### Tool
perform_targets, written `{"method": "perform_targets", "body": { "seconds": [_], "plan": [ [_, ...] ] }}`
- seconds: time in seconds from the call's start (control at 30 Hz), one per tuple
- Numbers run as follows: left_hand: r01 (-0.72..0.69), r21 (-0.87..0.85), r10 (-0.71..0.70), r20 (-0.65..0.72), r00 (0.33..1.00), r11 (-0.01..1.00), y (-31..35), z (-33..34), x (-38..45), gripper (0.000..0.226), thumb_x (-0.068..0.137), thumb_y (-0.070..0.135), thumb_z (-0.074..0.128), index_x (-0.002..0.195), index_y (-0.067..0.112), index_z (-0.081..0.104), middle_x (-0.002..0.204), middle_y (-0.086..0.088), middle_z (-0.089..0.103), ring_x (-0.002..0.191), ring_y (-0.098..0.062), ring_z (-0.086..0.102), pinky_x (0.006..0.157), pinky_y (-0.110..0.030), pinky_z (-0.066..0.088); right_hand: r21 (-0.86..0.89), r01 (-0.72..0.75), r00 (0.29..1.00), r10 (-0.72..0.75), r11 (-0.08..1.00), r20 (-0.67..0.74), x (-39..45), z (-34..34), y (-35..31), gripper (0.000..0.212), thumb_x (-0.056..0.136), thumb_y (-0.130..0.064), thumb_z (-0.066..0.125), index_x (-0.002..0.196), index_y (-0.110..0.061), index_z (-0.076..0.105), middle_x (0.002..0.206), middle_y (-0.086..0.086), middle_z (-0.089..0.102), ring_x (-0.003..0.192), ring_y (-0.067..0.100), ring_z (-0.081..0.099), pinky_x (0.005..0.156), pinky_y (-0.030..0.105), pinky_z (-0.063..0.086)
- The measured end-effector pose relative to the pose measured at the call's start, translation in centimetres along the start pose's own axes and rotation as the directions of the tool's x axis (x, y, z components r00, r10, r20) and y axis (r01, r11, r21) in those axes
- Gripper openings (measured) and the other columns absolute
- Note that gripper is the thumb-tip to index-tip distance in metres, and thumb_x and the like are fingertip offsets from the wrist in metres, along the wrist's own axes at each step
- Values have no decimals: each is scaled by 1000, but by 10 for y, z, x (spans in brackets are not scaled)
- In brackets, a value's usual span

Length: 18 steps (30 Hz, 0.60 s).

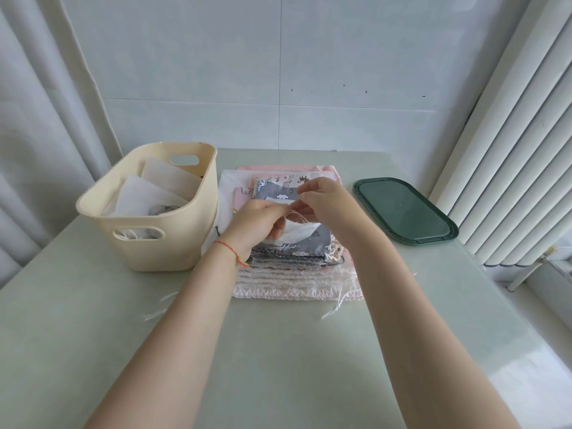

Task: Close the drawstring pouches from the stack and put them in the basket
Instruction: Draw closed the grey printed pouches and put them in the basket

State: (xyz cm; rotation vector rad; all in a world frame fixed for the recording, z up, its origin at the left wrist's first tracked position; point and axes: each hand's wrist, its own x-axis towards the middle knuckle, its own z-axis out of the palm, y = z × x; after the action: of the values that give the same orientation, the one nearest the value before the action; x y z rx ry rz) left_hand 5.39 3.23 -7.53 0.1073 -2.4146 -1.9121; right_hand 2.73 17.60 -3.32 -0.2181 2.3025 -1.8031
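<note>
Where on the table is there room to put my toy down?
The near table in front of the stack of pouches is bare, though both forearms cross it. There is also a strip between the stack and the green tray. It is crowded between the basket and the stack, where the left hand and right hand work on a white pouch.

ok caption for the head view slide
Both hands pull a white pouch's drawstring above the stack, basket alongside.

1. You work at a pale green table (278, 351).
2. On its left part stands a cream basket (148, 230).
3. Just beside it, at the middle, lies the stack of pouches (288, 274).
4. Well to the right lies a dark green tray (405, 212).
</note>
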Motion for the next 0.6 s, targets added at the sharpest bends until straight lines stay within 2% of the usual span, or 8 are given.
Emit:
{"method": "perform_targets", "body": {
  "seconds": [0.07,0.17,0.27,0.37,0.47,0.6],
  "plan": [
    [29,-54,-30,-24,999,998,1,0,1,45,94,19,55,49,14,58,51,-6,53,45,-15,45,48,-23,34,-145,18,1000,-18,989,4,1,0,1,15,95,-4,44,105,-8,55,88,15,74,62,18,62,59,28,52],
    [35,-121,-39,-32,999,992,2,1,1,31,95,15,53,70,8,70,53,-3,55,45,-12,48,44,-19,36,-276,17,1000,-10,961,28,0,-4,2,11,95,-13,53,97,-7,62,73,7,66,49,14,48,51,25,43],
    [11,-194,-23,-62,998,981,1,-1,3,24,96,12,55,82,7,73,58,-1,60,51,-13,58,45,-18,44,-348,32,997,-5,937,79,-3,-6,1,24,91,-23,64,88,1,67,65,5,60,44,12,41,44,21,35],
    [-26,-244,10,-67,998,969,0,-3,3,22,98,9,54,85,6,72,65,-5,66,60,-18,65,55,-20,50,-375,44,994,-2,926,113,-5,-5,1,19,90,-20,65,80,-5,67,62,1,59,43,11,40,45,21,35],
    [-45,-235,31,-63,998,971,-2,-5,2,21,98,7,55,86,9,72,66,-5,70,64,-19,67,62,-23,52,-375,66,985,0,925,174,-6,-4,2,26,91,-23,65,67,-15,64,53,-6,55,43,10,39,44,20,33],
    [-40,-310,31,-33,999,950,0,-7,0,18,97,6,55,88,8,71,65,0,69,67,-19,64,70,-25,51,-438,76,982,10,896,191,-6,-5,1,29,92,-26,64,66,-15,61,43,-11,53,39,8,42,44,18,38]
  ]
}}
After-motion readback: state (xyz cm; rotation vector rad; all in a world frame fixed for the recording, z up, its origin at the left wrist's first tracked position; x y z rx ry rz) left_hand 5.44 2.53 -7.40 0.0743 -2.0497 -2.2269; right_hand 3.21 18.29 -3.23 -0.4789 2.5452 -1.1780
